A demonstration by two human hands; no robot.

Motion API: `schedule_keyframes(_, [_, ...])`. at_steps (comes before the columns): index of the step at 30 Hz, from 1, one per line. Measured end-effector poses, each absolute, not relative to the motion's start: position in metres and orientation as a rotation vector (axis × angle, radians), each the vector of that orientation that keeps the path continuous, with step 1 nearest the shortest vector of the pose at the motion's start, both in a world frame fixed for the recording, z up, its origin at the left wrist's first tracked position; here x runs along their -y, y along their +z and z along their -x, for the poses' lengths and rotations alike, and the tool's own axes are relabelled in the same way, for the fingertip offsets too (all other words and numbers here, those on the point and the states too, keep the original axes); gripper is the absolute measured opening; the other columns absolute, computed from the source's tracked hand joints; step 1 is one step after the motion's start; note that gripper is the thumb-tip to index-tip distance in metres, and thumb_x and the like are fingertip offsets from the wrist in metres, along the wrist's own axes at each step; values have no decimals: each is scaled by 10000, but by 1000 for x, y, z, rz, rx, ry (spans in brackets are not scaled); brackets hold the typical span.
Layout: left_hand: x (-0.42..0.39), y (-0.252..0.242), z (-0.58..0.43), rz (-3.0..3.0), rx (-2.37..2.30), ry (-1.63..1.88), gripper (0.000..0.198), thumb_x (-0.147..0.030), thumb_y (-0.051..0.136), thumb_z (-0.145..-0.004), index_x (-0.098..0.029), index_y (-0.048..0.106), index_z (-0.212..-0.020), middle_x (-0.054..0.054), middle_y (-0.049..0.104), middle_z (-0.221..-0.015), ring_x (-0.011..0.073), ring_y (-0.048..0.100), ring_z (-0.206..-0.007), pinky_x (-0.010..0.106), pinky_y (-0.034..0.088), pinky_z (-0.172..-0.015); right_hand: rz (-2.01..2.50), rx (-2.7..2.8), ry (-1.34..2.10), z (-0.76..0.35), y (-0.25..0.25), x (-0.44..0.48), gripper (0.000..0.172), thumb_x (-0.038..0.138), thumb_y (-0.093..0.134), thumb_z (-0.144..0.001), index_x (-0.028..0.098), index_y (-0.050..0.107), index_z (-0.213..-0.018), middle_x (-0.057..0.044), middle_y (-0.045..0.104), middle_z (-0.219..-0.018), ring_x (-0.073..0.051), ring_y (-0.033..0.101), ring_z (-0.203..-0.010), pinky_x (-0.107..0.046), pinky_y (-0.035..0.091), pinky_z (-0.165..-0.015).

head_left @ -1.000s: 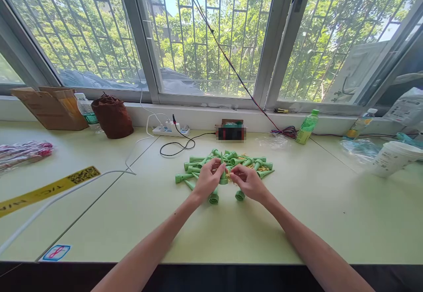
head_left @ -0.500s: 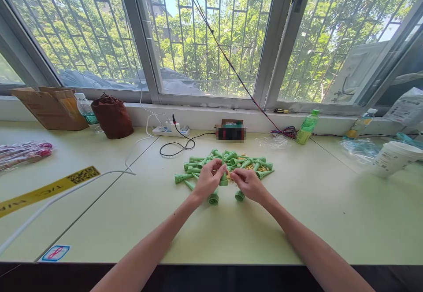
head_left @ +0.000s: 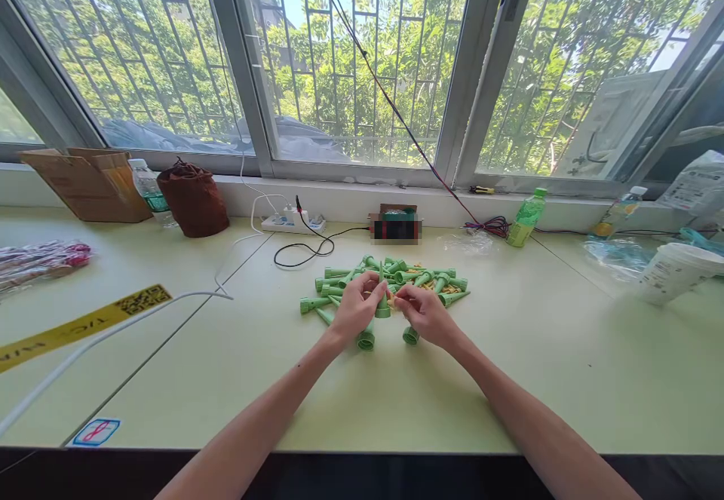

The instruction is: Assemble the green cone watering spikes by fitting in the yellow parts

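My left hand (head_left: pixel 355 311) grips a green plastic watering spike (head_left: pixel 383 308), held with its thin point up and its wide cap end down. Just to the right, my right hand (head_left: pixel 428 314) is pinched closed beside that cap; whatever lies between its fingertips is too small to make out. Behind both hands lies a heap of similar green spikes (head_left: pixel 333 289), with small yellow pieces (head_left: pixel 451 289) scattered among them. One loose spike (head_left: pixel 366 340) rests below my left hand, and another spike (head_left: pixel 410 335) shows its open end under my right hand.
At the back stand a power strip (head_left: pixel 272 224), a dark device (head_left: pixel 396 228) on a black cable and a green bottle (head_left: pixel 526 218). A brown pouch (head_left: pixel 195 200) and cardboard box (head_left: pixel 84 187) are on the left, a white cup (head_left: pixel 682 272) on the right. A white cable (head_left: pixel 130 326) crosses the left side.
Almost nothing differs. Both hands keep their places at the upright spike, with at most a slight shift of the right fingertips.
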State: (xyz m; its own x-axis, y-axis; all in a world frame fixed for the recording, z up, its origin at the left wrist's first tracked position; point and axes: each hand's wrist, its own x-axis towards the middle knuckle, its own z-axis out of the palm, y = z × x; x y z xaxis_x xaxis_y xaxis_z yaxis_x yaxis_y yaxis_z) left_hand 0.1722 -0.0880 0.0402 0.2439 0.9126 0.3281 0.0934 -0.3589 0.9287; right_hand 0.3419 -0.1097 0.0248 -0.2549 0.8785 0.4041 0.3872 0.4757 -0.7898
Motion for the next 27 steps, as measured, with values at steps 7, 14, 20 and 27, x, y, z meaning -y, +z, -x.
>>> schedule_keyframes(7, [88,40,-172,-1690,-917,1212,271,-427,599,-856,-171,536,-792,4,566,-715,120,524,-640,213,401,-550,1073,1887,638,-343,23,109,358,375,439,-949,194,460,-641,38,370,-549,-116,331,-521,-252,254,-501])
schedule_keyframes(14, [90,43,-172,-1589,-949,1199,270,-438,617,-844,-179,547,-813,-6,590,-670,96,487,-531,204,352,-465,1058,1830,732,-341,24,110,283,410,479,-939,190,549,-774,17,498,-623,-120,404,-525,-245,314,-507])
schedule_keyframes(20, [91,45,-172,-1557,-970,1186,296,-464,630,-824,-176,562,-821,-4,618,-678,83,473,-474,203,342,-427,1058,1827,735,-342,23,108,243,386,498,-927,186,571,-810,10,500,-640,-126,417,-543,-245,329,-518])
schedule_keyframes(27, [92,46,-170,-1646,-938,1135,299,-406,643,-818,-163,626,-991,52,673,-881,162,641,-748,232,491,-604,1068,1782,718,-343,19,105,234,352,496,-923,185,552,-769,24,458,-599,-119,378,-521,-252,288,-498])
